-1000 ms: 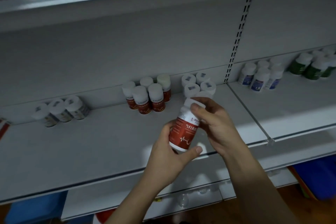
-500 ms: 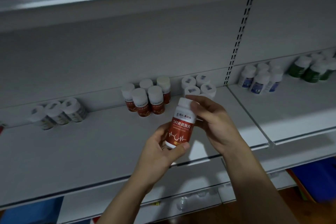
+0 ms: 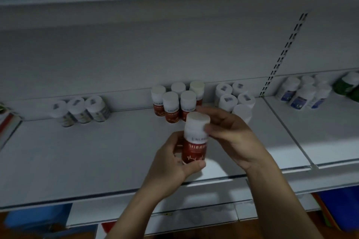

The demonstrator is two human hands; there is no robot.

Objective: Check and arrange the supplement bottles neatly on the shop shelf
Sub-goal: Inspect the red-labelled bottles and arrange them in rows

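Upright, red-label bottle [image 3: 195,141] gripped between both hands, above shelf [image 3: 77,161].

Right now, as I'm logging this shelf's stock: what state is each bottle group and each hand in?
Held red-label bottle: capped, upright, in both hands.
Left hand: grips the bottle's lower body.
Right hand: fingers curled round its cap.
Red-label bottles on shelf: five, capped, standing.
Sticker-capped bottles: capped, standing.
Three bottles at left: capped, in a row.
Blue-label bottles: capped, standing.
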